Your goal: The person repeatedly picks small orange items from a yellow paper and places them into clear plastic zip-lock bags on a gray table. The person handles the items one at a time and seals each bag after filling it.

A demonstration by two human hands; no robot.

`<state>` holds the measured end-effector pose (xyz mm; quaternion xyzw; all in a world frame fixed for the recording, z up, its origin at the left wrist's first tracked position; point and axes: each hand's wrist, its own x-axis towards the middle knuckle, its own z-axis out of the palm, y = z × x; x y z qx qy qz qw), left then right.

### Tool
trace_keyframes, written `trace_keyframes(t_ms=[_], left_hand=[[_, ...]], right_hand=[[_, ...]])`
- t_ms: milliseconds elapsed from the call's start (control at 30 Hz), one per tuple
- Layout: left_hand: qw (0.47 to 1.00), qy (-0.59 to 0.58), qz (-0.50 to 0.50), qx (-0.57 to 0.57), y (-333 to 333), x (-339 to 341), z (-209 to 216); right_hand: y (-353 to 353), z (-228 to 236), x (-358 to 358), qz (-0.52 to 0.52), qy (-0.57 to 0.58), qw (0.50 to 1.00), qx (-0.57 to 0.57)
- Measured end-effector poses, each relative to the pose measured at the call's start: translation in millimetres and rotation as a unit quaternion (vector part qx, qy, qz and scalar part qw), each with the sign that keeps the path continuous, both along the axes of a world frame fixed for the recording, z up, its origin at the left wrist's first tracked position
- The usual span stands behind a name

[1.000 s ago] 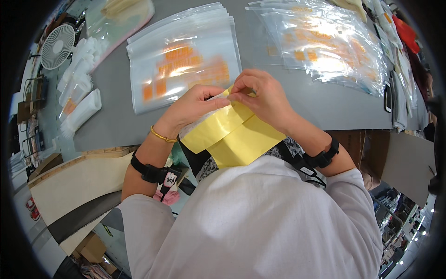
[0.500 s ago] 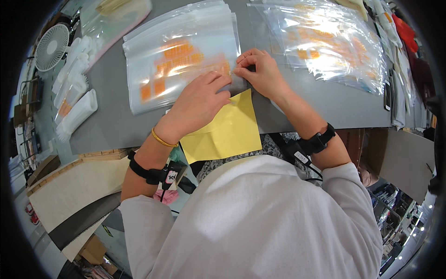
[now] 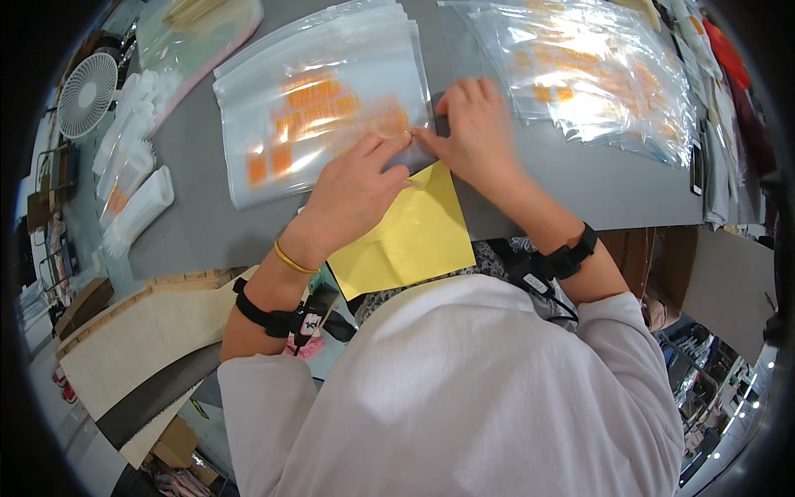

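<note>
My left hand (image 3: 358, 186) lies over the upper edge of a yellow sheet (image 3: 406, 236), its bent fingers closing on that edge. Its index fingertip presses the lower right part of a stack of clear plastic bags (image 3: 248, 124) printed in orange. My right hand (image 3: 480, 137) is slightly blurred, its fingers curled over the table beside the stack. Its thumb stretches left to the bags' right edge, close to my left index fingertip, with a gap between thumb and fingers. Part of the yellow sheet hangs past the table's near edge. Whatever lies under my left palm is hidden.
A second, looser pile of clear printed bags (image 3: 596, 83) lies at the right on the grey table (image 3: 555, 182). Rolled white plastic bags (image 3: 137, 211) line the left side, near a white fan (image 3: 87, 95). A dark phone (image 3: 696, 170) sits at the right edge.
My right hand has lifted its fingers away from the bags' edge and spread the thumb out leftward. My left hand and the yellow sheet have shifted slightly in the picture.
</note>
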<state>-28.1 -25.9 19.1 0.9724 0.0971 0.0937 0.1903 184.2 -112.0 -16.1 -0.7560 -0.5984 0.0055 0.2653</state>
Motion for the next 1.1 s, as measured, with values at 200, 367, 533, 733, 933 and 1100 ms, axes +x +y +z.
trace_keyframes(t_ms=[200,367,533,733,933,1100], left_hand=[[0.999,-0.034,-0.004,-0.042,3.8,-2.3,-1.9],[0.997,-0.077,-0.014,-0.012,7.6,-15.1,-4.5],[0.998,-0.057,-0.030,0.015,3.9,-16.3,-5.4],[0.958,0.101,0.111,-0.246,7.7,-16.4,13.8],[0.832,0.131,0.169,-0.511,9.4,7.5,22.9],[0.799,0.142,0.166,-0.560,3.7,20.4,31.2]], right_hand=[[27.5,-8.7,21.9,-0.047,0.051,0.997,0.021],[32.7,-10.5,22.1,-0.042,0.128,0.990,-0.038],[18.6,-10.7,43.7,-0.030,0.097,0.995,-0.021],[-12.5,20.4,193.0,-0.167,0.036,0.983,-0.065],[-31.8,49.1,145.6,-0.076,0.001,0.988,0.138],[-60.8,35.0,16.2,0.187,0.055,0.975,0.105]])
